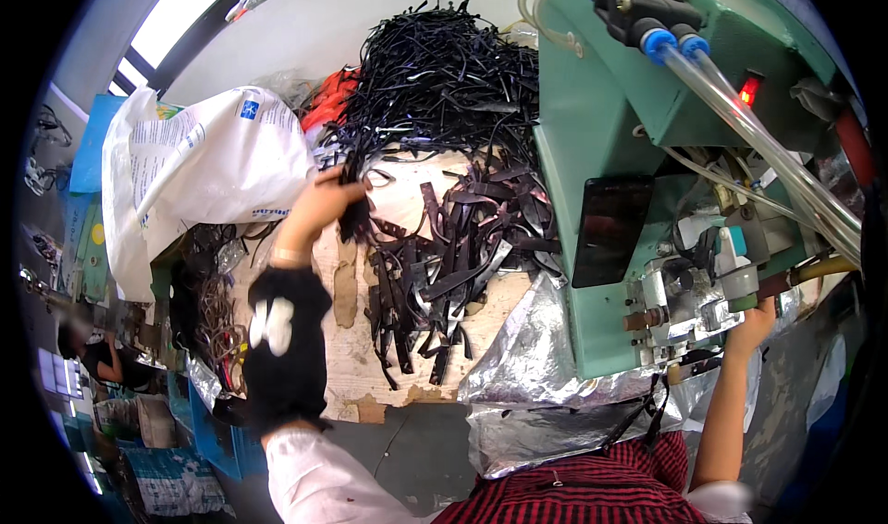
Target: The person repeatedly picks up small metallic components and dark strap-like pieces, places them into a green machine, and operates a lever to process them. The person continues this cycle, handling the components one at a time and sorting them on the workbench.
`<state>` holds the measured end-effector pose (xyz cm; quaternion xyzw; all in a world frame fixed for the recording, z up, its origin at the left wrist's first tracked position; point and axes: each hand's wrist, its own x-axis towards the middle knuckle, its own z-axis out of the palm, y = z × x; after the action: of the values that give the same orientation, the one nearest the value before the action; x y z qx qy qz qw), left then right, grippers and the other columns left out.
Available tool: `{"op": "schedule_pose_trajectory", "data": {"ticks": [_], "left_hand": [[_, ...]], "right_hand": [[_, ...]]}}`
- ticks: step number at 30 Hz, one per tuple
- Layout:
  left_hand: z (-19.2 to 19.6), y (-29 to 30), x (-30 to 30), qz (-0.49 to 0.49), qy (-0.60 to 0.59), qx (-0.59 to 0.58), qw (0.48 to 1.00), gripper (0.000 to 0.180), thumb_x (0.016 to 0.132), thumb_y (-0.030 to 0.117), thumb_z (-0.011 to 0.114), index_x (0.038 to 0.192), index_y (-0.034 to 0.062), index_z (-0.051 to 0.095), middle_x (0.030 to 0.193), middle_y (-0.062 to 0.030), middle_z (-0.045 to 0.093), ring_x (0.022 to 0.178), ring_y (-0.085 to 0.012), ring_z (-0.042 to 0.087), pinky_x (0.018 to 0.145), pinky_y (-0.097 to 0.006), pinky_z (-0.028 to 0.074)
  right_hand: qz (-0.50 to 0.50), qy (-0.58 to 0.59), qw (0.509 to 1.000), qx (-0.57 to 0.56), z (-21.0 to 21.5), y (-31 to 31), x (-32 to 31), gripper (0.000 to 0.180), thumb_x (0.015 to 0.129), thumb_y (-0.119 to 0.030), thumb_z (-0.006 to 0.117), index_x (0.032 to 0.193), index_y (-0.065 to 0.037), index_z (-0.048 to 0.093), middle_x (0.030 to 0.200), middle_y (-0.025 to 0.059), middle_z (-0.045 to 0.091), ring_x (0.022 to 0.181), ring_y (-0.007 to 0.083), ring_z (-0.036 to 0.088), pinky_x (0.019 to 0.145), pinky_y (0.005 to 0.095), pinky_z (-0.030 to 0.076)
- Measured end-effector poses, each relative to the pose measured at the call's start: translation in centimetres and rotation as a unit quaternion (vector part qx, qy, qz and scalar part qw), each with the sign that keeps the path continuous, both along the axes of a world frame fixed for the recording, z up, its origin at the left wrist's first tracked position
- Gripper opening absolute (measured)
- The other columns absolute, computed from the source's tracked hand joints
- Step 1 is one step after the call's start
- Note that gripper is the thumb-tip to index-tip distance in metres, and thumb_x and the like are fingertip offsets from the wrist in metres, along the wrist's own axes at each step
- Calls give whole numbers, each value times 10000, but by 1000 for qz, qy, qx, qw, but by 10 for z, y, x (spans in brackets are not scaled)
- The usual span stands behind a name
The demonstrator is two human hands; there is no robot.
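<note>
My left hand [322, 208] is closed around a bunch of black strips [354, 211] at the left of the work table. Below it, loose black strips [453, 246] lie spread over the pale wooden tabletop [347, 357]. Beyond them rises a large tangled heap of thin black strips [444, 75]. On the right, my right hand [751, 328] is up against the metal working head [689, 297] of a green machine [592, 334]. Its fingertips are hidden behind the machine parts, so their grip does not show. A black sleeve cover [287, 344] wraps my left forearm.
A white printed sack [213, 159] stands at the left, with red plastic [335, 94] behind it. A black phone-like slab [612, 231] leans on the machine. Clear air hoses [740, 126] cross the upper right. Silver foil [527, 357] covers the table's front right. Another person [106, 362] is at far left.
</note>
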<state>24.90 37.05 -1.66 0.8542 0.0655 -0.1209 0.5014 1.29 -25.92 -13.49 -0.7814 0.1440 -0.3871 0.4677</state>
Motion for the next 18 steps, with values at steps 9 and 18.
{"op": "schedule_pose_trajectory", "data": {"ticks": [9,18], "left_hand": [[-9,-75,-92,-73,-41,-105,991,486,1065,421,449,987,-2,677,842,-66,725,791,-134,660,757,-265,505],[-14,-100,-43,-33,-182,33,982,725,1074,525,211,1143,-7,698,917,-121,758,866,-210,710,761,-298,519]], "right_hand": [[-14,-1,1000,20,4,4,9,176,967,-82,629,1080,52,650,987,29,662,912,94,585,803,245,473],[0,-25,997,80,4,5,3,196,922,-79,665,1065,54,650,990,31,671,881,96,594,787,242,480]]}}
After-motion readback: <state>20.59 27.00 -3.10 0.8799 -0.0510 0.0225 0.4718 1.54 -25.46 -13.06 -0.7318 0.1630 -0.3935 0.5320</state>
